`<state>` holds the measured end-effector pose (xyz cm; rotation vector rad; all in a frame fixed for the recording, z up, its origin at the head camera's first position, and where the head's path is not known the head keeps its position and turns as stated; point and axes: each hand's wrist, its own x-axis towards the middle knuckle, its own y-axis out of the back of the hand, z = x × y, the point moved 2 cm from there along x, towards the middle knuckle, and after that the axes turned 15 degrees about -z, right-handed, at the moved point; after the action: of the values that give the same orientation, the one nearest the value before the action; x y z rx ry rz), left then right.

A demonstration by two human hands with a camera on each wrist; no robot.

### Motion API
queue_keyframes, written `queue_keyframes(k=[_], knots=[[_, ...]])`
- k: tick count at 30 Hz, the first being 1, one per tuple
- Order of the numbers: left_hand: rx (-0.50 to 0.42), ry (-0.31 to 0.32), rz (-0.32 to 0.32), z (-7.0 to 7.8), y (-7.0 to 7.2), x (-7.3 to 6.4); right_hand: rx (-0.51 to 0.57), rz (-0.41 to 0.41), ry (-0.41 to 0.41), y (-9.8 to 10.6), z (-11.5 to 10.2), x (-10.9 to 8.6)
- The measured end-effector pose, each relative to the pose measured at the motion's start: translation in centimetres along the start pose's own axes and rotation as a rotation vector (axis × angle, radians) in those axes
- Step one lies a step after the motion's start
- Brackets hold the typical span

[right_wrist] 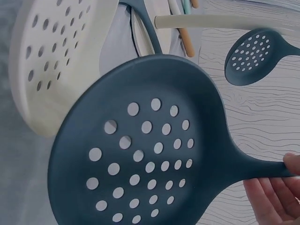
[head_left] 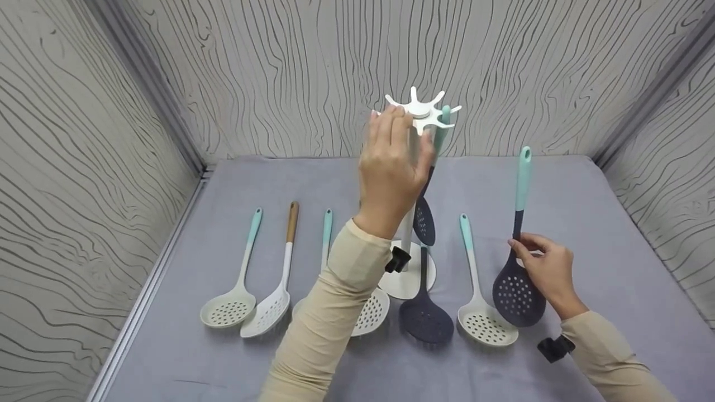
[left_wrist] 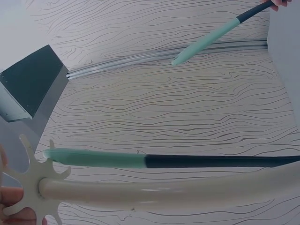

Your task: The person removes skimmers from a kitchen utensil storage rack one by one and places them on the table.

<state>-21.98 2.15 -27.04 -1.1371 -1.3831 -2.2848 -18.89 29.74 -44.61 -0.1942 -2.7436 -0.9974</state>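
My left hand [head_left: 390,164] is at the top of a white utensil stand [head_left: 419,110], its fingers and thumb gripping the star-shaped ring of hooks. From one hook hangs a dark slotted skimmer [head_left: 424,223] with a mint handle, its bowl above the round base. My right hand [head_left: 550,271] pinches a second dark skimmer [head_left: 523,181] low on its shaft, mint handle pointing up. In the right wrist view this skimmer's perforated bowl [right_wrist: 140,77] fills the middle, with thumb and fingers at its neck.
Along the grey cloth lie a cream skimmer [head_left: 228,308], a wooden-handled white one [head_left: 270,314], a mint handle [head_left: 328,226] partly behind my left sleeve, a dark skimmer [head_left: 426,324] by the stand's base [head_left: 394,282] and another cream skimmer [head_left: 486,329]. Patterned walls [head_left: 313,72] enclose the table.
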Motion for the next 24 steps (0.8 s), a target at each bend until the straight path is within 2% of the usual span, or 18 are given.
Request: queue_keyframes(k=[13,24], knots=[[0.0,0.007,-0.023,-0.1,-0.1,0.1,-0.063,-0.1,-0.054,0.9,1.6,-0.5],[-0.003,0.005,-0.027,-0.1,-0.2,0.1,-0.091,-0.148,-0.086,1.2,2.6,-0.6]])
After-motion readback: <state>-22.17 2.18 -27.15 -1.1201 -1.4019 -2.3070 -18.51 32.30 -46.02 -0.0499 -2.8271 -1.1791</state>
